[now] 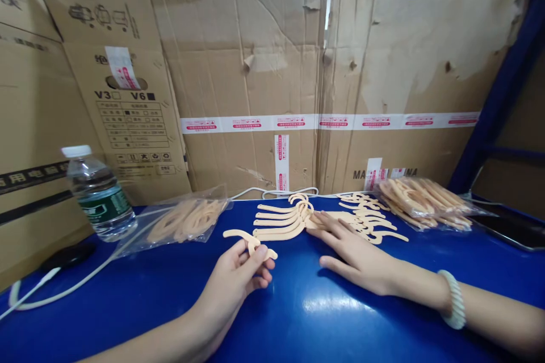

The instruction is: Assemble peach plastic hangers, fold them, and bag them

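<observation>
My left hand (pixel 232 281) pinches a small beige plastic hanger (pixel 238 234) between thumb and fingers, just above the blue table. One curved arm of it sticks out to the left; part of it is hidden by the fingers. My right hand (pixel 364 258) is open, fingers spread, resting at the right end of a row of matching hangers (pixel 279 221). Those lie side by side with their arms pointing left and hooks toward the back. More loose hangers (pixel 370 218) lie overlapping behind my right hand, partly covered by it.
Clear bags of beige hangers lie at left (pixel 187 221) and right (pixel 426 201). A water bottle (pixel 100 198), a black device (pixel 68 255) and a white cable (pixel 80 289) are at left. A phone (pixel 511 227) lies far right. Cardboard sheets (pixel 255 79) stand along the back.
</observation>
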### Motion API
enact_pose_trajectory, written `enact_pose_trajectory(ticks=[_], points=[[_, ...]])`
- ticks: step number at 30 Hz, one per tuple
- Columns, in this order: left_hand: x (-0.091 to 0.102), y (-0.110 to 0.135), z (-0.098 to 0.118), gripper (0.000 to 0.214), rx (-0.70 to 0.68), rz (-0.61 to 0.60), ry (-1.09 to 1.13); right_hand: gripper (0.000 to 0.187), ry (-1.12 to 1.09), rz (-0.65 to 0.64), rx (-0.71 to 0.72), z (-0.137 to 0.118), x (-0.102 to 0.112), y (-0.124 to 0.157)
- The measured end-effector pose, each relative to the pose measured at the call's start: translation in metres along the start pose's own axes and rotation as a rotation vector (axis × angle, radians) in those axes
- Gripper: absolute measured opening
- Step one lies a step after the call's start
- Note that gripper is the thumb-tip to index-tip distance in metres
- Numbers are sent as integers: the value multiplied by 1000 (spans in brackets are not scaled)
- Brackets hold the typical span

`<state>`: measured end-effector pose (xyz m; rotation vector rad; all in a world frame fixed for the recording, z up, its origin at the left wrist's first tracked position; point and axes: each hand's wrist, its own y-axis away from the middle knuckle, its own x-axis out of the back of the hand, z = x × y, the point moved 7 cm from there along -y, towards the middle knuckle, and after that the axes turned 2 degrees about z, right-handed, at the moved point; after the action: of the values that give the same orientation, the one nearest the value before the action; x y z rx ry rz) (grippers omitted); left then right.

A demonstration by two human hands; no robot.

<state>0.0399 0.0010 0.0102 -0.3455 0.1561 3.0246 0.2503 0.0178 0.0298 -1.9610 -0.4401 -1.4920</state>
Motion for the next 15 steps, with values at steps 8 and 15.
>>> enact_pose_trajectory(ticks=[8,15], points=[[13,-10,10,33,-52,22,-63,19,63,161,-68,21,17,21],[22,-16,5,30,-87,22,57,17,-39,181,-107,28,15,26]])
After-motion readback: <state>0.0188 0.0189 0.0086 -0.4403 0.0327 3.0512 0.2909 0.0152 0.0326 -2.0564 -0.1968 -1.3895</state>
